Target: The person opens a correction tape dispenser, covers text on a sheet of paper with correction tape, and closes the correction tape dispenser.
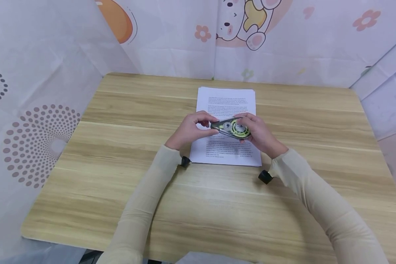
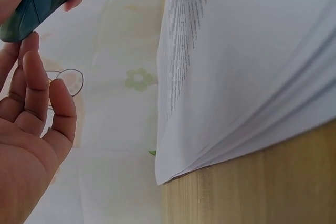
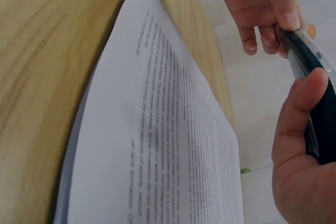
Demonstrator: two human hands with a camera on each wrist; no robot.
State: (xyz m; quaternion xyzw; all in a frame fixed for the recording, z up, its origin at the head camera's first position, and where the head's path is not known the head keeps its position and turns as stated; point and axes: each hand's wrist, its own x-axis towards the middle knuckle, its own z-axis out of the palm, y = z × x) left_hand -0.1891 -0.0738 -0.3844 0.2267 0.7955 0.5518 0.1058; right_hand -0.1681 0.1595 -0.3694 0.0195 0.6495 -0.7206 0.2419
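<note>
A correction tape dispenser (image 1: 229,128), dark with yellow-green gears under a clear cover, is held above a stack of printed paper (image 1: 231,152). My left hand (image 1: 193,128) pinches its narrow tip between thumb and fingers. Around the wide end, my right hand (image 1: 259,134) grips the body. In the left wrist view the dark dispenser (image 2: 39,3) shows at the upper left, the other fingers of the left hand (image 2: 34,124) loosely bent below it. The right wrist view has the dispenser (image 3: 323,114) at its right edge, between both hands.
The paper stack lies on a wooden table (image 1: 118,176), its edges slightly uneven. Behind the table hangs a pale patterned cloth (image 1: 171,55), with another dotted one (image 1: 36,121) on the left. Small black devices (image 1: 265,177) sit at the wrists.
</note>
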